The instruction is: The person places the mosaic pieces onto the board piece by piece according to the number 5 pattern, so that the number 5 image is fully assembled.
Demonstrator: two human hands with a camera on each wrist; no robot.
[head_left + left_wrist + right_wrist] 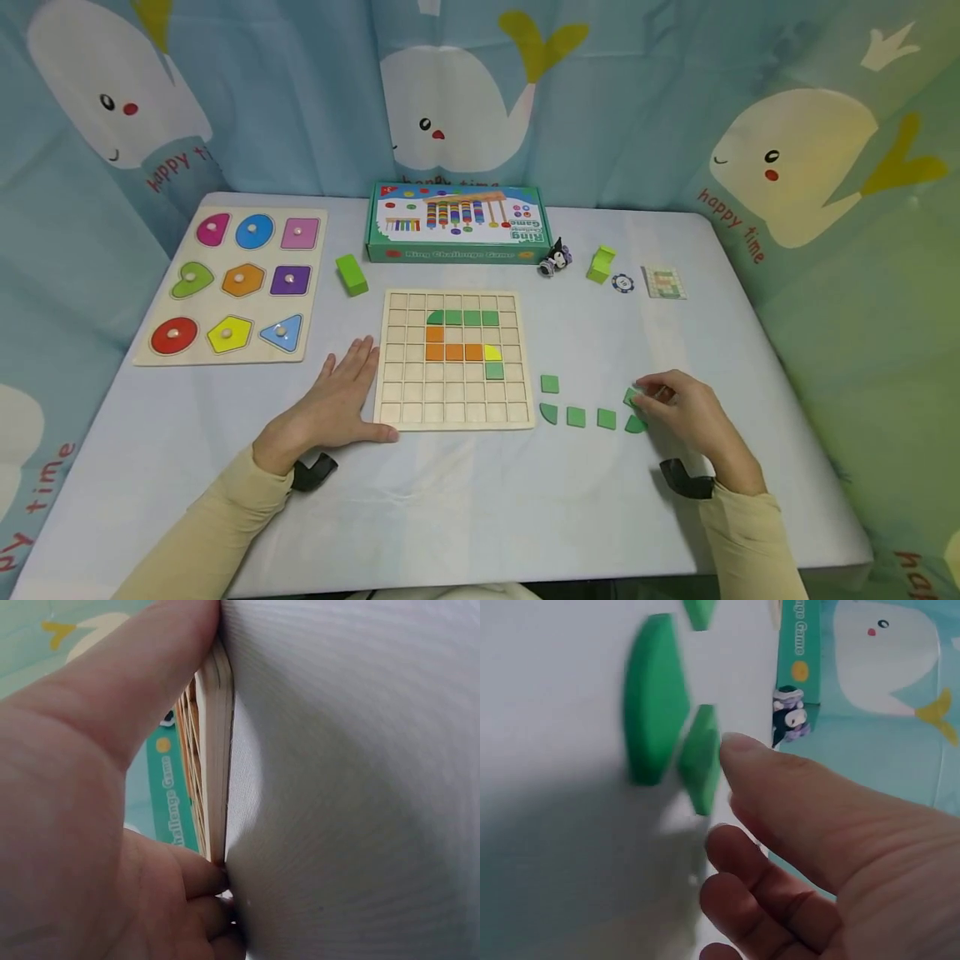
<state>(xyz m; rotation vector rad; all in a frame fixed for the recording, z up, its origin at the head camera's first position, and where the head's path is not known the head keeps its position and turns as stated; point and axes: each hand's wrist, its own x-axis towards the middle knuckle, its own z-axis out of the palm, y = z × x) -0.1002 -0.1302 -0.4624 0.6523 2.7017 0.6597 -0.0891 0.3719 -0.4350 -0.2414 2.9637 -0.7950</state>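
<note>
My left hand (341, 400) lies spread at the left edge of a wooden grid board (405, 392), thumb at the lower corner and fingers along the side. In the left wrist view, the board's edge (217, 765) shows between thumb and fingers. Orange, yellow and green tiles sit in some cells. My right hand (686, 412) is at a green square tile (631, 397) on the table right of the board. Its thumb tip is right at the tile, with the other fingers loosely bent. Beside it lies a green quarter-round tile (635, 425).
More green tiles (576, 417) lie right of the board. A shape puzzle (225, 308) stands at left. Behind are a Ring Challenge Game box (457, 252), a small figurine (555, 260), green blocks (352, 275), a poker chip (622, 283) and a pattern card (664, 283).
</note>
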